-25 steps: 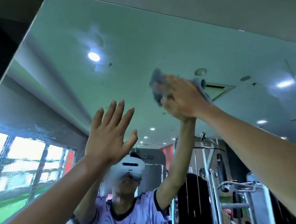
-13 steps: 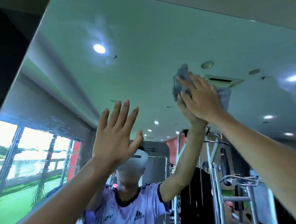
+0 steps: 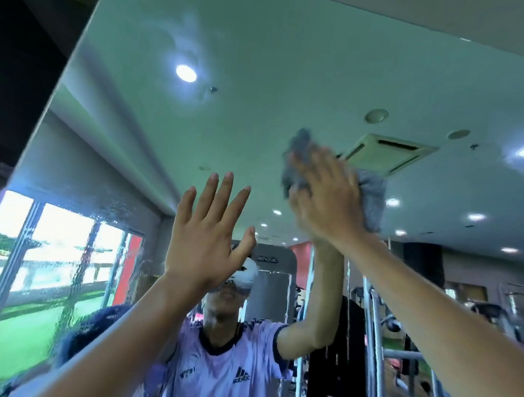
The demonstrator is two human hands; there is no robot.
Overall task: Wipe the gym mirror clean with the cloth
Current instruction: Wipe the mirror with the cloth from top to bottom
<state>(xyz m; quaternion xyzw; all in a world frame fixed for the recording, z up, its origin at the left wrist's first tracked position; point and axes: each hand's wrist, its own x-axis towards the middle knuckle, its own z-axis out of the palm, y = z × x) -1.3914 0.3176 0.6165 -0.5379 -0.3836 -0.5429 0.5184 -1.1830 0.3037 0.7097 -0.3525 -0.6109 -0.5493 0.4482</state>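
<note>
Fingers (image 3: 310,166) of the R hand (image 3: 331,199) lie spread and fairly straight across the cloth (image 3: 373,194), pressing it flat to the mirror (image 3: 263,60). Motion blur hides the thumb, so I can't tell if it hooks an edge. The grey cloth sits between palm and glass, high on the mirror and right of centre. It is bunched, with one lump poking out past the fingertips at upper left and a bigger flap showing past the hand's right edge. Its long axis therefore runs roughly upper left to lower right, along the line of the forearm.

L hand (image 3: 204,247) is raised lower and to the left, apart from the cloth, holding nothing. Its fingers (image 3: 221,196) are straight and a little fanned, palm toward the glass (whether it touches can't be told).

Wet streaks (image 3: 78,267) show on the glass at lower left, well away from the cloth and beyond the L hand. So the likely next stroke, imo, goes down and left. The R hand has the cloth, and the L hand stands in that path.
</note>
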